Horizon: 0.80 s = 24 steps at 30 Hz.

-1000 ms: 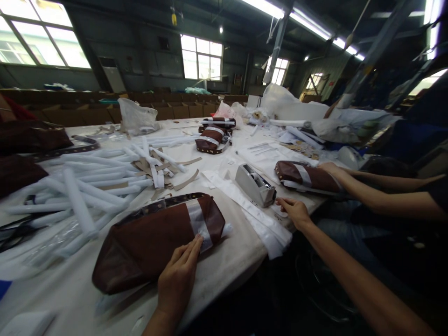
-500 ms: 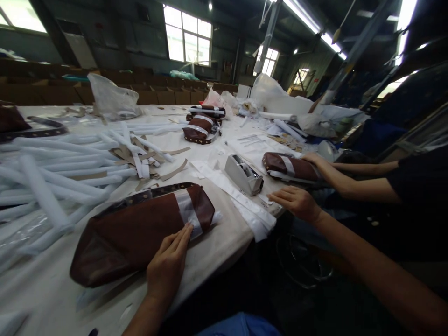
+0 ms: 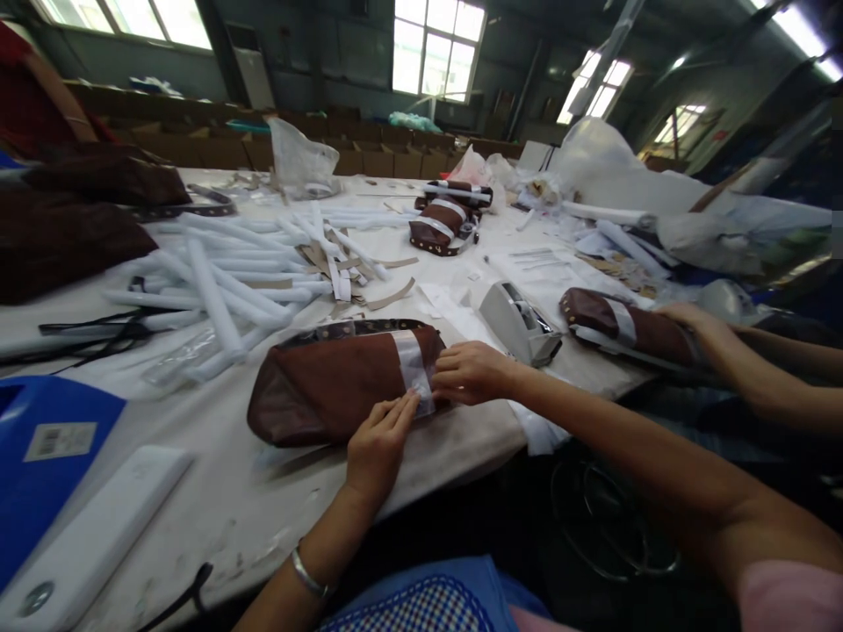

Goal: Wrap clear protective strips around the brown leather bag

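Note:
A folded brown bag (image 3: pixel 322 382) with a studded dark strap along its far side lies on the table in front of me. Round its right end runs a whitish band (image 3: pixel 409 353), with shiny clear tape at its lower part. My left hand (image 3: pixel 378 448) rests on the bag's near side, fingers stretched flat with the tips at the band. Over the bag's right end, my right hand (image 3: pixel 475 373) has its fingers curled together against the band's edge; what they pinch is hidden. A grey tape dispenser (image 3: pixel 517 320) stands just beyond that hand.
White foam tubes (image 3: pixel 217 281) and cardboard strips (image 3: pixel 335 259) are heaped behind the bag. Other wrapped bags (image 3: pixel 441 219) lie farther back. At right, a co-worker's hand (image 3: pixel 685 320) rests on another bag (image 3: pixel 599 316). A blue bin (image 3: pixel 59 456) is at left.
My right hand has moved left, from beside the dispenser to the band on the bag, and its fingers have closed. My left hand stays on the bag. The view has swung left.

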Motion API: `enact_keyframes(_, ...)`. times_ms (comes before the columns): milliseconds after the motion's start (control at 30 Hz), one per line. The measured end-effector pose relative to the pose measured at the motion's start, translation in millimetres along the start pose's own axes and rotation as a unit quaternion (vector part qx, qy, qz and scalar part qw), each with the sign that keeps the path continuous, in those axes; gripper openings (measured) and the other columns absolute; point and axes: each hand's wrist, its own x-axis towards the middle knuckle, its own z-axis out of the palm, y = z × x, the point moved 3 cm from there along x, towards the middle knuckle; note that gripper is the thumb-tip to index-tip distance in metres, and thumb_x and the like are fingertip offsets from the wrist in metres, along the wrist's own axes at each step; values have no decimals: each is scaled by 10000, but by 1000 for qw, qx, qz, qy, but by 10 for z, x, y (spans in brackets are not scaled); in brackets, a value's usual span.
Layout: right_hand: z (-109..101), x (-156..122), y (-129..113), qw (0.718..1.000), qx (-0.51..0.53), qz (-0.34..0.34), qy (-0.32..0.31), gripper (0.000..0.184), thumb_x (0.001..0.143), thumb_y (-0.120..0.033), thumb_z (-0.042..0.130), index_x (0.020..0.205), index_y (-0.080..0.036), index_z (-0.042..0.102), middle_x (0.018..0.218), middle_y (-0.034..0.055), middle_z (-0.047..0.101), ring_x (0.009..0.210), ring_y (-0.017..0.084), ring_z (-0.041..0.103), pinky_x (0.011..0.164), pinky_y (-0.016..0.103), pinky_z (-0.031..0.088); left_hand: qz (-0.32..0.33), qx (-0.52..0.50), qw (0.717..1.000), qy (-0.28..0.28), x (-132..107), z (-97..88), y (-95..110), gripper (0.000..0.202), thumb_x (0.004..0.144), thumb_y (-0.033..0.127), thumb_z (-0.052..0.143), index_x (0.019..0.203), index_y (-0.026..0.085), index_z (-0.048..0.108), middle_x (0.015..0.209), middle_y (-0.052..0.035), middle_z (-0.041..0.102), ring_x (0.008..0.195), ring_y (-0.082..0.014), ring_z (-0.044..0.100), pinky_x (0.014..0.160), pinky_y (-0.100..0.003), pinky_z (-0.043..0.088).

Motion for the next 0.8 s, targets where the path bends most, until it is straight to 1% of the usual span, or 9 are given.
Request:
enact_keyframes(100,170,230,196,999,2,-15,-53,326,980,-383,550,740,-194,664,753,26,671,681,157,567,624,299,362,-6,-8,1000,16,-4,3,-4,436,924,95,584,1342,216,604,1296,13,683,1014,-174,663,879,-263,587)
enact_keyframes(200,272,385,313,993,15,-38,-110,295,954,-408,597,773,-191,682,795,27,695,703,161,595,633,298,364,-14,-20,999,28,5,-9,-8,383,920,96,589,1283,207,643,1241,0,714,1001,-175,670,883,-270,585)
enact_keyframes(267,291,471,342,988,10,-46,-147,284,940,-420,622,789,-191,697,811,30,710,717,167,615,633,299,362,-9,-26,999,33,12,-18,-2,365,922,82,575,1258,201,654,1229,-10,720,1013,-178,671,904,-281,578)
enact_keyframes(367,271,584,340,978,-10,-41,-203,265,929,-422,646,813,-197,724,824,34,731,738,176,640,636,299,360,-4,-23,999,36,15,-22,7,343,925,78,563,1229,199,664,1261,-12,704,1024,-185,668,933,-298,567)
enact_keyframes(467,242,664,319,968,-23,-28,-248,252,924,-433,654,835,-218,749,849,33,751,751,176,654,632,295,359,-2,-1,1000,28,15,-23,7,335,920,75,561,1207,208,672,1314,-17,673,1013,-195,663,905,-306,573)
enact_keyframes(533,234,692,315,963,-32,-16,-269,216,920,-415,660,853,-235,758,866,28,761,750,175,657,623,293,354,15,8,1000,20,21,-33,11,307,922,81,557,1177,205,678,1369,-24,636,1006,-192,656,887,-300,576)
enact_keyframes(633,234,713,325,958,-39,-2,-284,167,916,-381,661,869,-258,764,892,17,770,747,173,660,601,290,337,47,5,999,16,34,-61,21,236,936,105,553,1105,200,688,1410,-19,603,1005,-177,646,904,-286,570)
enact_keyframes(733,239,756,352,956,-38,-6,-290,223,926,-430,634,857,-267,769,863,23,769,736,182,663,572,291,312,56,0,998,15,35,-66,25,201,930,109,575,1072,202,684,1342,1,656,1013,-176,639,908,-282,570)
enact_keyframes(800,248,812,400,956,-46,-2,-291,269,908,-476,645,849,-246,773,837,50,766,722,196,665,562,293,302,50,-4,999,19,28,-53,25,181,916,109,601,1048,203,683,1304,18,679,1013,-178,637,904,-282,573)
